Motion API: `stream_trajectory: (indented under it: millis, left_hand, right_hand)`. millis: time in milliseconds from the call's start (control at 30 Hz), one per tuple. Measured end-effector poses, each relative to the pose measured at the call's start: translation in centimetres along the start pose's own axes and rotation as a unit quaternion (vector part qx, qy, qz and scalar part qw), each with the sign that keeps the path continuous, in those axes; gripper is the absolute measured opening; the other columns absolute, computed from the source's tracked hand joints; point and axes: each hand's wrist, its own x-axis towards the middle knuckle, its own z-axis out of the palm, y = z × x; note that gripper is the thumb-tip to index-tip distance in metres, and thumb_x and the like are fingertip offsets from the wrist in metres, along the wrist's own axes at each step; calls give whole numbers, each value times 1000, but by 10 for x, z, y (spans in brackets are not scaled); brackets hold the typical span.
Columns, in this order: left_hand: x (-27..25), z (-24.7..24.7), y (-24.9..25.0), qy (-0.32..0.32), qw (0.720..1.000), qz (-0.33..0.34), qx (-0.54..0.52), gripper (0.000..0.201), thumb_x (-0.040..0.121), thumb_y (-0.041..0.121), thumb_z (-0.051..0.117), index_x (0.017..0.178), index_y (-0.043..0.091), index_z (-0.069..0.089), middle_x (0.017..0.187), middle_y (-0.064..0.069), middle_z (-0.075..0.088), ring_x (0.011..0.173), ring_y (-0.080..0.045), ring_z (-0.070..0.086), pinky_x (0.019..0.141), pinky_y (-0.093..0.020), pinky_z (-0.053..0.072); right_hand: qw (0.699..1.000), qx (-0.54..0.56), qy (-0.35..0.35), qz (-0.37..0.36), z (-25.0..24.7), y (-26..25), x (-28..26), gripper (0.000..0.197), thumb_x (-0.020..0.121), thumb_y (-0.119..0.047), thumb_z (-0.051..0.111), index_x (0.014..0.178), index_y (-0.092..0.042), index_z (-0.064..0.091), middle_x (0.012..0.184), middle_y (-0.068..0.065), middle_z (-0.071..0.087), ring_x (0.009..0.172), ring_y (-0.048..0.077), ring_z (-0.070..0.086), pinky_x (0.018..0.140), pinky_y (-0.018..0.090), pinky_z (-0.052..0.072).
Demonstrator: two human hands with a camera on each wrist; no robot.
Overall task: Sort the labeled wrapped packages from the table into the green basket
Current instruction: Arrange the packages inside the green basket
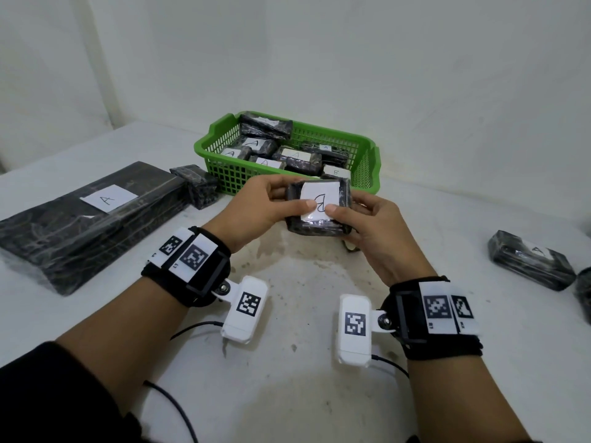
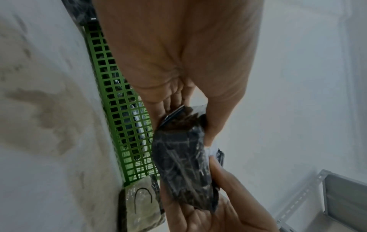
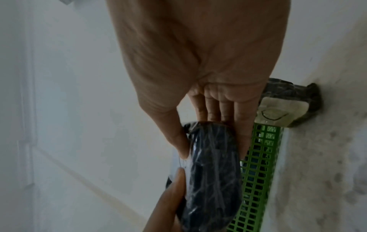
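Fingers (image 1: pixel 271 187) of both hands pinch a B-labelled package (image 1: pixel 319 207) above the tabletop (image 1: pixel 303 282), before the green basket (image 1: pixel 233 174).

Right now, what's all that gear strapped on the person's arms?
Each wrist wears a black strap: left wrist strap, right wrist strap. Both carry white tags with black square codes. A white camera box with a thin black cable hangs off each. Dark sleeves cover the upper forearms.
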Motion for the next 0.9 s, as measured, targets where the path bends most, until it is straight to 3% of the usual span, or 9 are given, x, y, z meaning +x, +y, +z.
stream_trajectory:
  millis: [67,200,333,467,600,733,800,900]
  left_hand:
    - [-2,-1,1,-6,1000,11,28,44,83,5,82,125,8,68,113,-4,78,104,-17,75,90,-28,61]
    - [-3,2,0,-34,999,11,32,46,86,8,80,129,8,67,119,-6,76,111,-21,73,98,-34,58]
    - [-1,1,0,11,1000,24,6,41,88,3,76,127,7,69,117,-11,77,109,-26,74,94,-34,60]
    - [-1,-1,3,-6,997,0,-77,46,84,12,75,128,6,66,120,-14,75,107,-25,74,88,-36,61]
    - [-2,-3,2,-10,1000,11,-13,36,89,-2,73,124,3,69,116,-12,77,106,-27,75,89,-36,61]
    - [-5,-1,5,-37,999,24,25,37,89,4,76,125,4,69,117,-10,77,107,-23,74,93,-32,60]
    - [-5,2,4,-34,999,27,28,33,92,7,73,124,5,69,116,-9,77,107,-22,74,96,-37,60]
    - [-3,1,2,-8,999,40,33,31,94,4,71,124,2,68,117,-17,75,107,-32,73,98,-46,59]
  right_hand:
    - [1000,-15,3,2,1,2,-1,33,86,-18,84,115,-5,75,106,9,81,98,23,78,86,39,63]
    - [999,-33,33,-17,-4,1,-1,32,85,-24,85,108,-4,77,98,10,82,85,20,78,65,29,57]
    - [1000,-29,-2,0,-2,2,0,38,82,-14,87,117,-5,74,108,11,80,102,27,78,83,36,63]
    - [1000,-16,-14,-12,-3,0,-1,37,82,-2,84,116,-4,71,109,15,80,101,30,78,82,35,66]
    - [999,-22,-19,-14,-4,1,-2,41,82,-7,85,120,-2,71,110,12,80,103,28,78,86,37,65]
    - [999,-15,-16,-31,-1,0,-3,35,87,-15,82,119,-4,75,110,8,81,103,22,78,86,30,62]
    - [999,-14,-5,-45,-2,-1,-4,33,88,-14,82,118,-3,76,107,9,81,100,22,79,85,29,63]
    - [999,-22,-12,-41,-1,0,-2,36,85,-14,84,119,-5,75,109,8,81,103,23,78,93,36,62]
